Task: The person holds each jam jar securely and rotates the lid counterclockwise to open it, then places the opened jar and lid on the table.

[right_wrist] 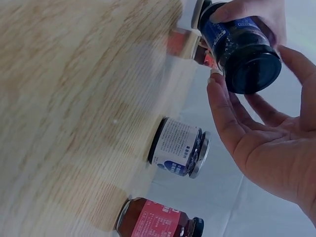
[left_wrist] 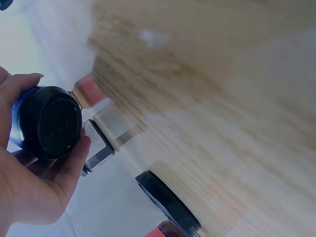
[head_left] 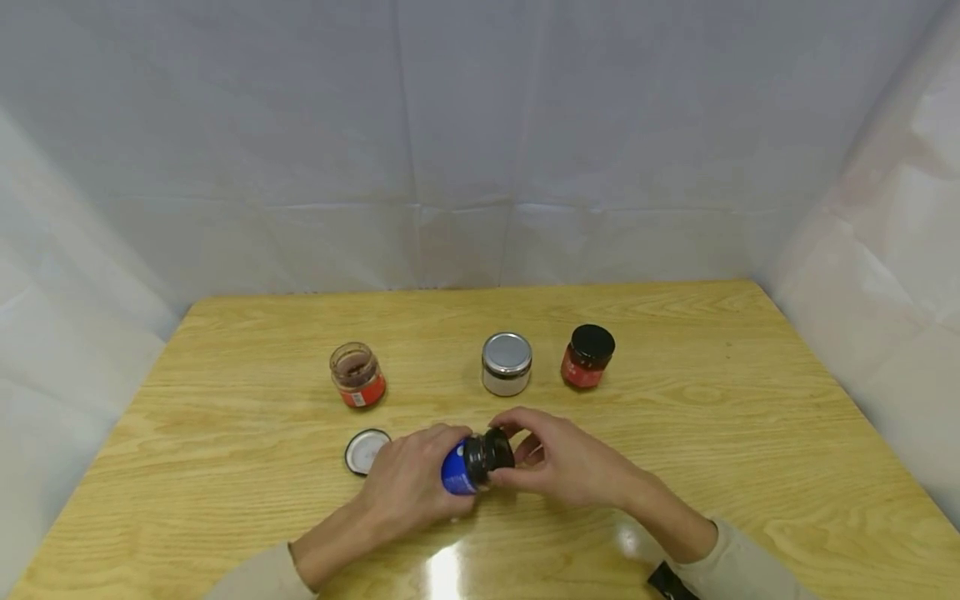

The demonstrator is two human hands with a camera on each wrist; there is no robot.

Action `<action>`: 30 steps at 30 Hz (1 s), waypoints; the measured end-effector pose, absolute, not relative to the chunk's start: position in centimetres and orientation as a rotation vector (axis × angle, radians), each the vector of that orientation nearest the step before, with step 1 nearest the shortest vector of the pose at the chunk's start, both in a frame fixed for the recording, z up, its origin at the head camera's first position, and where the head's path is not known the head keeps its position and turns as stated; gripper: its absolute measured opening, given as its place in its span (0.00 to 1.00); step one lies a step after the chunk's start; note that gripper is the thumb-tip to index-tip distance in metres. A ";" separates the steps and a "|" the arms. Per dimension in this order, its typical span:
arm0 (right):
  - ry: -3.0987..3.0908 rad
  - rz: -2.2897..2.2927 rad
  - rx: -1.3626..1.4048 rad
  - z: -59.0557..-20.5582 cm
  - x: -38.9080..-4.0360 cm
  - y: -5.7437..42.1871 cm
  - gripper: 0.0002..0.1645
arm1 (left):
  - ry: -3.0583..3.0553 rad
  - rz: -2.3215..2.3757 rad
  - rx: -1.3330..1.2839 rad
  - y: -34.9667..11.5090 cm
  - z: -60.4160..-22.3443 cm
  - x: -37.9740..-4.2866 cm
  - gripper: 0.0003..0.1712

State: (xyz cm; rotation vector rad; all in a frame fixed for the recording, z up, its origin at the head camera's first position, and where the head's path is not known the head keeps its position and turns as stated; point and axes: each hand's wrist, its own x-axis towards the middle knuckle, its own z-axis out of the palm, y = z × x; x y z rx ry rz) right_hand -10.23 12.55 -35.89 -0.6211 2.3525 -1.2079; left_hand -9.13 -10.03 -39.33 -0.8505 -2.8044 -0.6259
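Observation:
In the head view my left hand grips a glass jar with a blue label, tilted so that its black lid faces right. The fingers and thumb of my right hand are curled about that lid. The right wrist view shows the lid between the right hand's fingertips and thumb. A dark round end of the jar fills the left hand in the left wrist view. Left of that hand, a loose lid lies with its white inside up.
An uncapped jar with a red label stands at the back left. Farther right are a silver-lidded jar and a black-lidded jar with a red label. Beside the right sleeve lies a small black object, partly out of frame.

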 end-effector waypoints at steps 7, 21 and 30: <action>2.377 -1.152 -0.498 -36.1 -10.3 12.2 0.34 | -2.792 -0.593 -0.833 -10.1 -39.4 -9.1 0.34; 2.406 -1.152 -0.599 -36.3 -10.4 12.3 0.29 | -2.787 -0.583 -0.859 -10.0 -39.5 -9.1 0.34; 2.356 -1.194 -0.676 -36.2 -10.4 12.6 0.28 | -2.800 -0.582 -0.858 -10.1 -39.5 -9.0 0.35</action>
